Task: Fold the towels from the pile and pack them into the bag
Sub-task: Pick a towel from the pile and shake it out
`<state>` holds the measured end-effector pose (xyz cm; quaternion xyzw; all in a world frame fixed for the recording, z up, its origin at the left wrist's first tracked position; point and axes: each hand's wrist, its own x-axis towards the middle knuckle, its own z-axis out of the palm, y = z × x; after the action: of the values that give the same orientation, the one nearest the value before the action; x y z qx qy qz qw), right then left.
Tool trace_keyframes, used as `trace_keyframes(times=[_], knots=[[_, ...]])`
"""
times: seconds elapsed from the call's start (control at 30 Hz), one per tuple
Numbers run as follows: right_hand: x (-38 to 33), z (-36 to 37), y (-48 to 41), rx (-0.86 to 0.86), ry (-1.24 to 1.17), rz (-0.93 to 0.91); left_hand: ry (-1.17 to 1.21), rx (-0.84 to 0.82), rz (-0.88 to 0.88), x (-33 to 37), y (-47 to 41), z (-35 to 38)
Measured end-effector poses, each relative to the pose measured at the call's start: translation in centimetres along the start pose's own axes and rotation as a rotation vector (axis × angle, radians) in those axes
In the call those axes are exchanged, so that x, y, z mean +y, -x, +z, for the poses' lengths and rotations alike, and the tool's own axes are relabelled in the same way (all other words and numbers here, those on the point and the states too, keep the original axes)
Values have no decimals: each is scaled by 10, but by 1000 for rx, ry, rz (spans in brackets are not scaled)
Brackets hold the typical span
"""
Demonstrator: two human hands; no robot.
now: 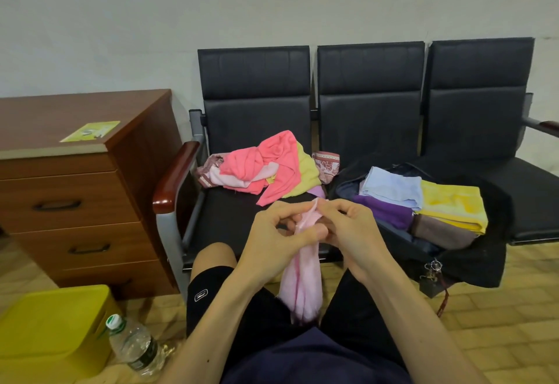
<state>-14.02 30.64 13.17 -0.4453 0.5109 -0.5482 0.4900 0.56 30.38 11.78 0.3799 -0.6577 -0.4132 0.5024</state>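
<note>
A pale pink towel hangs bunched between my knees. My left hand grips its upper part and my right hand pinches its top edge, both close together. Behind them, on the left seat, lies a pile of unfolded towels in coral pink, yellow and pale pink. On the middle seat an open black bag holds folded towels: light blue, purple, yellow and brown.
A row of black seats stands against the wall, with a wooden armrest at its left end. A brown drawer cabinet is at the left. A yellow box and a plastic bottle are on the floor.
</note>
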Motion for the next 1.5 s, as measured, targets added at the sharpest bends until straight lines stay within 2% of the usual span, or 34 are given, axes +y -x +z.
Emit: trace_keyframes(times=[0.2, 0.37, 0.5, 0.63, 0.77, 0.93, 1.0, 1.1, 1.27, 1.37, 1.5], knots=[[-6, -2, 2, -69, -123, 82, -245, 20, 74, -9, -4, 3], [-4, -2, 2, -97, -128, 73, -245, 107, 158, -13, -11, -5], [5, -11, -1, -50, -85, 49, -242, 153, 95, -5, -30, -19], [13, -17, -14, 64, 54, 69, -218, 83, 115, 15, -50, -36], [-1, -17, -31, -57, 150, 30, -264, 1, 176, 40, -70, -46], [-20, -9, -37, -324, 184, 19, -317, -41, 279, 68, -86, -53], [-30, -12, -41, -263, 205, -73, -411, -16, 292, 70, -92, -62], [-56, -28, -54, -26, 254, -282, -457, 81, 235, 58, -100, -82], [-87, -21, -57, 13, 459, -536, -380, 181, 173, 51, -100, -81], [-78, -19, -60, 93, 475, -557, -322, 199, 180, 56, -99, -74], [-69, -18, -61, 170, 421, -493, -279, 204, 227, 62, -99, -64]])
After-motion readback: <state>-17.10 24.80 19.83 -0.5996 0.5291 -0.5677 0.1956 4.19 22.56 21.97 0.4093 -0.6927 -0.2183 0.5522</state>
